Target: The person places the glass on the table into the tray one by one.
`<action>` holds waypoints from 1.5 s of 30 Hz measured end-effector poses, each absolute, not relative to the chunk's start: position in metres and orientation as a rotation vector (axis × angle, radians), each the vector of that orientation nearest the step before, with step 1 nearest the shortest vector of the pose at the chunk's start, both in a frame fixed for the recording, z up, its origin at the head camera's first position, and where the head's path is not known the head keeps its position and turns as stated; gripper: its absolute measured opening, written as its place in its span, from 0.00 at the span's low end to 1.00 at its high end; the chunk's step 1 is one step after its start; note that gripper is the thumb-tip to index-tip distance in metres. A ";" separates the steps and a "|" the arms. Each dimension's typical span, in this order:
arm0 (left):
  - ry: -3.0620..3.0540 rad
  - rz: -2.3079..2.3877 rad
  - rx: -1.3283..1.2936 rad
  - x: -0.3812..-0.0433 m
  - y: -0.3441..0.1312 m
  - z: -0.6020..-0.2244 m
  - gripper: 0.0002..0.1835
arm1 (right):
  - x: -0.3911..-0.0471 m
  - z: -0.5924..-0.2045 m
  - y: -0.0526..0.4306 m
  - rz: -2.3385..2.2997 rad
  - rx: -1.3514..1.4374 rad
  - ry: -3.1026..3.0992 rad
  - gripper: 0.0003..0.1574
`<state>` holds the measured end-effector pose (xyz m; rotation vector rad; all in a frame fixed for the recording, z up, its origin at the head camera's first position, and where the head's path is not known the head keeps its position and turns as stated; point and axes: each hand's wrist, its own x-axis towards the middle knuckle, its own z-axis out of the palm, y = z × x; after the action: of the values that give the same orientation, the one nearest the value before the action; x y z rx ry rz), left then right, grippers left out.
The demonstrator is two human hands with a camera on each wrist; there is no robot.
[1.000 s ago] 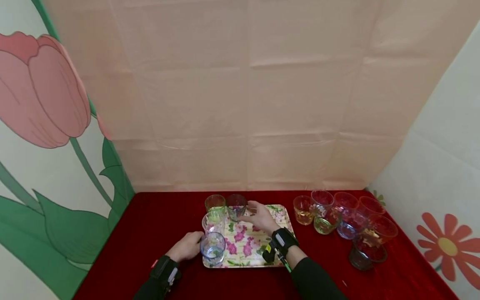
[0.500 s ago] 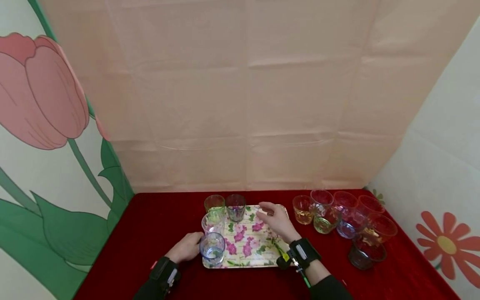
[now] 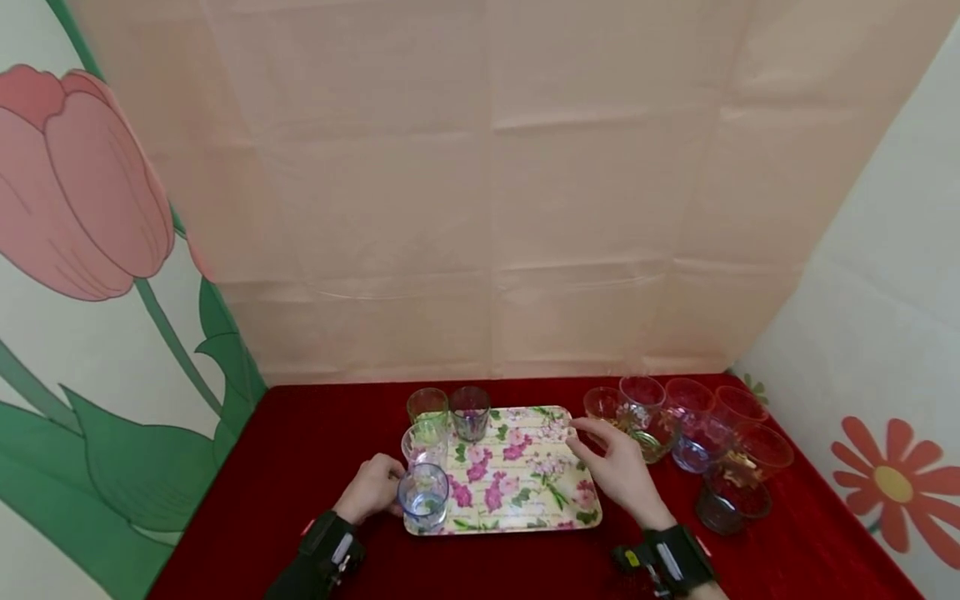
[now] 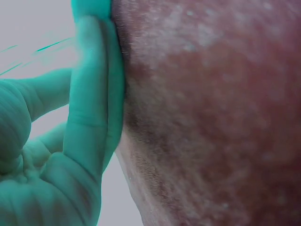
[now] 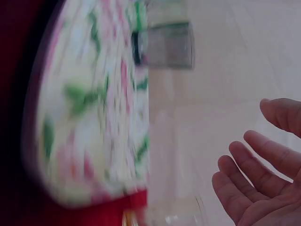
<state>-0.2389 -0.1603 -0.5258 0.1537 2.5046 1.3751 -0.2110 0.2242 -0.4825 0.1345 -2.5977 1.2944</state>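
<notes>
My right hand (image 3: 618,471) hovers over the right edge of the floral tray (image 3: 540,492), fingers spread and holding nothing, close to an amber glass (image 3: 600,402). In the right wrist view that hand's fingers (image 5: 254,174) are straight and apart. My left hand (image 3: 375,487) rests on the red cloth at the tray's left edge, beside a blue-tinted glass (image 3: 424,500); the left wrist view shows its fingers (image 4: 87,94) nearly straight against the cloth. Along the tray's left side also stand a clear glass (image 3: 422,446), a green glass (image 3: 426,404) and a dark glass (image 3: 470,421).
Several tinted glasses crowd together on the right of the red cloth (image 3: 315,433), among them a red-rimmed glass (image 3: 688,396) and a dark glass (image 3: 722,512) nearest the front. A beige backdrop (image 3: 480,208) hangs behind, with flower-printed panels at both sides.
My right hand has let go of the dark glass at the tray's back and moved right across the tray toward the amber glass. The left hand has barely shifted.
</notes>
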 end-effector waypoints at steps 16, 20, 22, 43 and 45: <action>2.506 1.456 0.137 -0.233 -0.156 -0.520 0.09 | -0.163 -0.479 0.310 0.714 -0.092 -2.378 0.27; 2.512 1.438 0.146 -0.235 -0.156 -0.517 0.09 | -0.156 -0.487 0.331 0.622 -0.257 -2.405 0.38; 2.518 1.427 0.155 -0.235 -0.156 -0.516 0.09 | -0.153 -0.490 0.340 0.636 -0.354 -2.448 0.43; 2.474 1.402 0.160 -0.234 -0.155 -0.517 0.10 | -0.152 -0.513 0.377 0.888 -0.780 -2.726 0.68; 2.474 1.402 0.158 -0.234 -0.155 -0.516 0.10 | -0.153 -0.515 0.377 0.893 -0.796 -2.709 0.68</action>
<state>-0.2339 -0.1551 -0.5163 0.1584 2.4735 1.4025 -0.1531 0.3769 -0.5153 -0.7958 -2.7090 0.8930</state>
